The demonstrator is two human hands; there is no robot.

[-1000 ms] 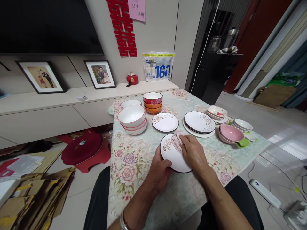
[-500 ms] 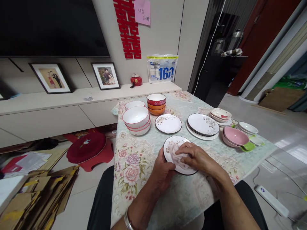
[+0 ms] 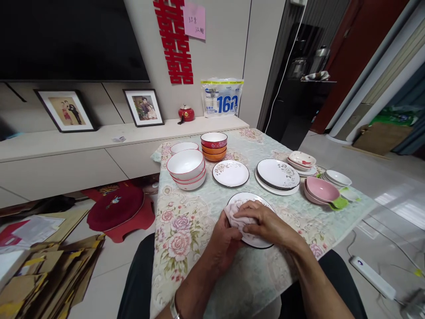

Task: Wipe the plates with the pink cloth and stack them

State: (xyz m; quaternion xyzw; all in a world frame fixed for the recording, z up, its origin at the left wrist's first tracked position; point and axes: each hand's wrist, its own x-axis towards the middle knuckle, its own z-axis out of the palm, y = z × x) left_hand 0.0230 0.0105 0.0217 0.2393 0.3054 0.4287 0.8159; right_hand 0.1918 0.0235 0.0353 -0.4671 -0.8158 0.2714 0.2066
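A small white plate (image 3: pixel 262 201) with a dark rim and flower print lies on the flowered tablecloth (image 3: pixel 186 221) right in front of me. My left hand (image 3: pixel 224 241) grips the plate's near left edge. My right hand (image 3: pixel 262 223) presses a pale pink cloth (image 3: pixel 234 212) onto the plate's left side, fingers closed over it. Both hands cover most of the plate.
Beyond stand a matching small plate (image 3: pixel 230 173), a stack of larger plates (image 3: pixel 277 176), white red-rimmed bowls (image 3: pixel 186 168), orange and red bowls (image 3: pixel 214 145), pink dishes (image 3: pixel 321 189) and small saucers (image 3: pixel 337 178). Cardboard (image 3: pixel 43 274) and a red stool (image 3: pixel 116 208) lie on the floor, left.
My right hand has slid the cloth from the plate's far middle toward its near left edge. The plate stays under my left hand.
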